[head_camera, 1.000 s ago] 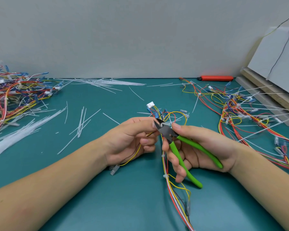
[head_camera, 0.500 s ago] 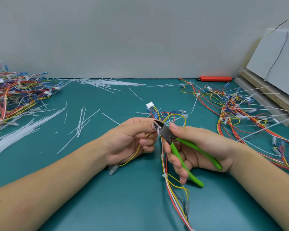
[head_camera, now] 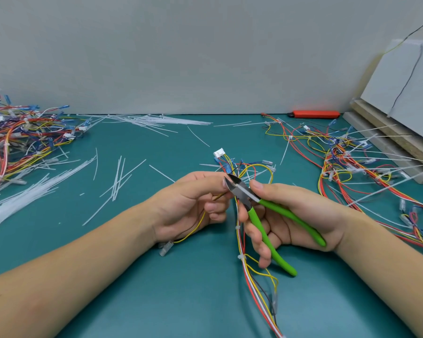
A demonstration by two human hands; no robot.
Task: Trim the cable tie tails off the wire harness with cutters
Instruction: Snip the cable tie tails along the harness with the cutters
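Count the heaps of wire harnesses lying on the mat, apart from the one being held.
2. One heap of harnesses lies at the far left of the mat; the other heap sprawls at the right, beside the boards. More may lie outside the view.

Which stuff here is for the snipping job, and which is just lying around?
For the job:
- green-handled cutters, held in the right hand
- wire harness, pinched by the left hand

Just lying about:
- cut white tie tails on the green mat
- wire pile at left
- wire pile at right
- orange tool by the wall
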